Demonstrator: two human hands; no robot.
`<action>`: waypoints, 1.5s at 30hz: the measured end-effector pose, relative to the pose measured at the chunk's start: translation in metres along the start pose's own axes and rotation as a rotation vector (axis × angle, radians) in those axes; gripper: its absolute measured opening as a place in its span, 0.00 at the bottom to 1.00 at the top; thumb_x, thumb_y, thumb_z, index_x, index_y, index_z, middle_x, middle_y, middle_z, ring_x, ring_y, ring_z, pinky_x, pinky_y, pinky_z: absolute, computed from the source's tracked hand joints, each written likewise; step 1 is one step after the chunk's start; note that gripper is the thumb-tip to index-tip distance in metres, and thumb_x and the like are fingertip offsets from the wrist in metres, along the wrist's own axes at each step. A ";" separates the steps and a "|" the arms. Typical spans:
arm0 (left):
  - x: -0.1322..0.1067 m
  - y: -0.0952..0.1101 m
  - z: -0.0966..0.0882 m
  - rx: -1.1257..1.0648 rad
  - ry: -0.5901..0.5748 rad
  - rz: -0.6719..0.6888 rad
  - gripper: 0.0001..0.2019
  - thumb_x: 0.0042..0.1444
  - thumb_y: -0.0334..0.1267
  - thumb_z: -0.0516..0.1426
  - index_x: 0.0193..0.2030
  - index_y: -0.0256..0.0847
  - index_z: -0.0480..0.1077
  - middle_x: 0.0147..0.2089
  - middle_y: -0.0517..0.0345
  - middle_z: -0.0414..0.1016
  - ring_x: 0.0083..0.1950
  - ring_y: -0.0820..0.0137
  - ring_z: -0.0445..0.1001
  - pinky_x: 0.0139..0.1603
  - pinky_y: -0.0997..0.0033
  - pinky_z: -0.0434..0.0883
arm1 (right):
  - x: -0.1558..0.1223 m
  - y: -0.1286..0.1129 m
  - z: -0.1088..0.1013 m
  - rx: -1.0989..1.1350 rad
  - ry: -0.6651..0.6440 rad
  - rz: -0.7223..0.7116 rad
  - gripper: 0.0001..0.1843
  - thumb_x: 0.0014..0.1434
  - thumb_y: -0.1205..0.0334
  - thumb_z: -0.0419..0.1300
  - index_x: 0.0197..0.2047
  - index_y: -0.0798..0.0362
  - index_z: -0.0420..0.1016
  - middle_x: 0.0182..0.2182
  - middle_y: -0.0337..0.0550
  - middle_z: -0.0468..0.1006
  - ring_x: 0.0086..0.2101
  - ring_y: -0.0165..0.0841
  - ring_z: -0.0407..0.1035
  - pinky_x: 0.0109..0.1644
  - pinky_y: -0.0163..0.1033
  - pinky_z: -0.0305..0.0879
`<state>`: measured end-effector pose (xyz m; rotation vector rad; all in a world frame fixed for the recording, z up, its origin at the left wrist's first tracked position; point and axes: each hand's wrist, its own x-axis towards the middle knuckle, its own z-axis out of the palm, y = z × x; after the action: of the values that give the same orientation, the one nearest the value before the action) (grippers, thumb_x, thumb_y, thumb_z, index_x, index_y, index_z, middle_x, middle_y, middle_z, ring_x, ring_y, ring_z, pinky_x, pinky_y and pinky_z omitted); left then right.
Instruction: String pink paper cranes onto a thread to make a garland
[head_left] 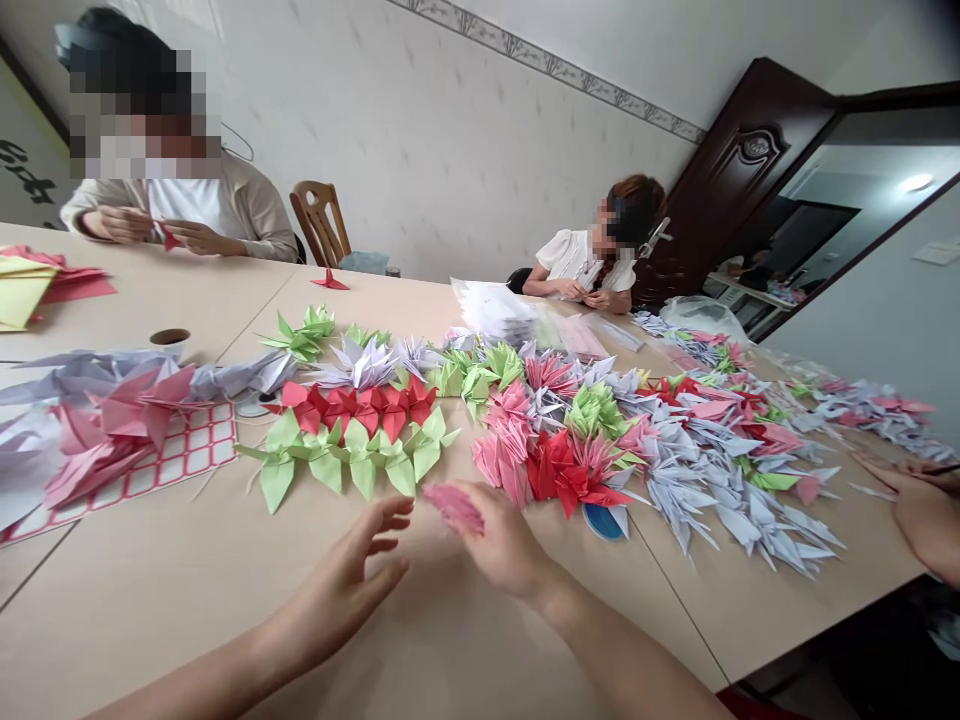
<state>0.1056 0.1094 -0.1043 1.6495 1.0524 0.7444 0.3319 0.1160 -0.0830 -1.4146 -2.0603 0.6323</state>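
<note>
Holding pink paper [454, 506], apparently one piece

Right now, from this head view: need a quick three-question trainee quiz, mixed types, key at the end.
1. Which of the wearer's hands holds the blurred pink piece?
2. True or false: the row of light green folded pieces lies nearer the wearer than the row of red folded pieces.
3. What colour is the round disc partly covered at the near edge of the red cluster?
A) yellow
B) blue
C) black

Key:
1. The right hand; the left hand is open, nothing visible in it.
2. True.
3. B.
</note>
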 end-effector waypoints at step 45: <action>-0.009 -0.002 -0.029 0.086 -0.255 -0.133 0.09 0.58 0.36 0.52 0.43 0.43 0.70 0.39 0.59 0.75 0.40 0.68 0.72 0.39 0.71 0.68 | 0.142 0.016 -0.039 -0.419 0.220 0.099 0.14 0.59 0.61 0.59 0.48 0.56 0.73 0.49 0.53 0.71 0.51 0.43 0.66 0.54 0.46 0.62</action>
<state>0.0764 0.1137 -0.0967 1.6780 1.0106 0.3946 0.3278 0.2574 -0.0390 -1.7391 -2.0277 0.0706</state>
